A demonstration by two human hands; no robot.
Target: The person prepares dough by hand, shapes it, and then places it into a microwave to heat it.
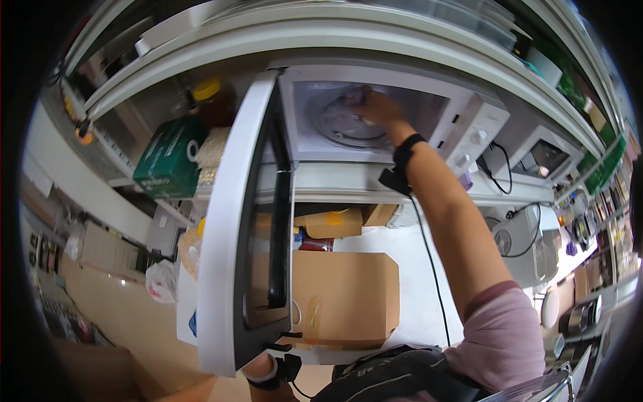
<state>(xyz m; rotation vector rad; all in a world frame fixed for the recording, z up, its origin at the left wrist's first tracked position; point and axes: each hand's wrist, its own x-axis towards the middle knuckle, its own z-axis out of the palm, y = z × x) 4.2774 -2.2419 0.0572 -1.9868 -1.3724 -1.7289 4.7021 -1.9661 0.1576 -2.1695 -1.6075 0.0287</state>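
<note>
My right hand [380, 109] reaches into a white microwave oven [479, 120], above its round glass turntable [333, 126]. Its fingers are bent together; a small pale bit shows by them, too blurred to name. A black band with a cable circles that wrist. The microwave door [231, 228] stands wide open on the left, its dark window facing right. Low down, by the door's near end, is my left hand [256, 365]. The door hides its fingers, so whether it grips the door cannot be seen.
Below the microwave's shelf, a cardboard box [348, 295] lies on a white surface. On the left shelf are a green box [169, 157] and a yellow-lidded jar [209, 100]. A second microwave [542, 157] stands to the right. A shelf edge [335, 33] runs above.
</note>
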